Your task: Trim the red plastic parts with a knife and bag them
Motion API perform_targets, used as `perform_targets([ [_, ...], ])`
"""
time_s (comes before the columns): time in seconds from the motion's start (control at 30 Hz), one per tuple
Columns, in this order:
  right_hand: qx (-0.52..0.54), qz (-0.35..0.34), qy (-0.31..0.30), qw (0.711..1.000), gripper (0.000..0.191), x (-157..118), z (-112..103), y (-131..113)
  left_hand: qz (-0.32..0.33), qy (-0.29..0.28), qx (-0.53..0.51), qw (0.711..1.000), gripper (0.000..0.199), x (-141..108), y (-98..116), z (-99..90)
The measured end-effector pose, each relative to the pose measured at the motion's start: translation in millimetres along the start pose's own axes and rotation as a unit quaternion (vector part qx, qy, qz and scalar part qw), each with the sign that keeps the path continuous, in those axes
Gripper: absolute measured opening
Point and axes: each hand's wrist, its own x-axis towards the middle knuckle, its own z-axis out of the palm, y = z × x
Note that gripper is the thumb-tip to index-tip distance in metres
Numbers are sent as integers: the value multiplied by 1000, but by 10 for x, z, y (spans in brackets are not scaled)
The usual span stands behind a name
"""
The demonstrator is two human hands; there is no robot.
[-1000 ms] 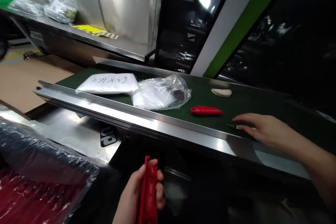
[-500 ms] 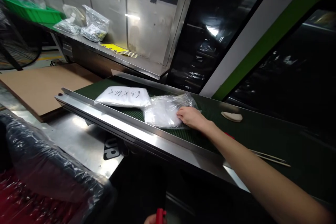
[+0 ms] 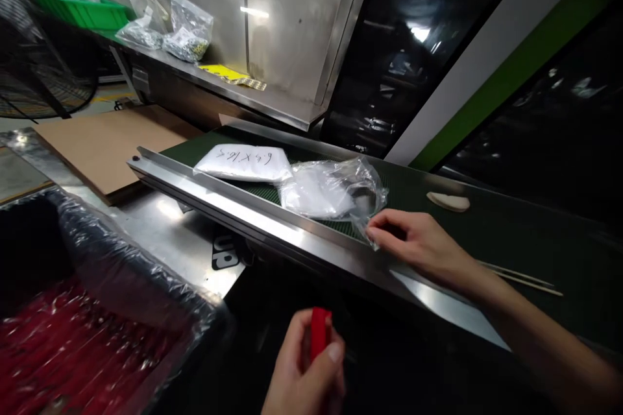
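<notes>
A red plastic piece [image 3: 320, 332] is gripped upright in the left hand [image 3: 304, 369], low in the view and in front of the steel rail [image 3: 253, 217] of the green conveyor belt [image 3: 487, 233]. A corner of a clear plastic bag [image 3: 335, 191] is pinched between thumb and forefinger of the right hand [image 3: 418, 243], right at the belt's near edge; the bag lies on the belt, just beside a white packet [image 3: 246, 163] marked with handwriting. Thin wooden sticks [image 3: 520, 272] and a pale flat piece [image 3: 448, 201] are seen further along the belt, apart from the bag. A bin lined with plastic film [image 3: 111, 272] and filled with red parts [image 3: 73, 350] stands at the lower left. The step in hand is judged to be the picking up of a bag for the red piece. For the next move, the bag's mouth would have to be found and opened, probably with both hands brought together, while the red piece is kept firmly held; thin film may cling shut, so a careful rub of the layers is called for
</notes>
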Motion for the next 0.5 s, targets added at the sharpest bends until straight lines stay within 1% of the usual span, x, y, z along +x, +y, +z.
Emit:
perform_targets([
  [0.07,76,18,-33,996,24,-381,128,-166,62,-12,37,997,46,-55,129,156],
  [0.1,117,29,-52,991,23,-560,210,-231,88,-13,53,995,43,-76,158,212],
  [0.17,183,42,-75,979,22,-866,390,-302,114,-2,81,990,34,-107,144,267],
  [0.2,198,45,-68,977,21,-989,483,-308,112,11,92,989,31,-117,111,267],
  [0.23,198,50,-48,978,21,-1092,573,-296,104,27,102,989,28,-122,66,251],
  [0.3,182,77,14,980,23,-1243,736,-244,81,64,134,986,24,-119,-32,187],
  [0.37,166,105,79,977,21,-1336,862,-199,72,100,185,975,24,-99,-124,105],
  [0.4,162,107,107,975,17,-1365,908,-191,72,111,214,968,25,-87,-167,67],
  [0.43,161,97,126,974,12,-1384,942,-194,78,114,249,959,28,-78,-208,32],
  [0.47,165,82,133,974,9,-1394,963,-207,89,104,289,947,34,-74,-250,1],
  [0.5,171,70,121,975,12,-1396,974,-227,109,83,334,932,41,-76,-293,-26],
])
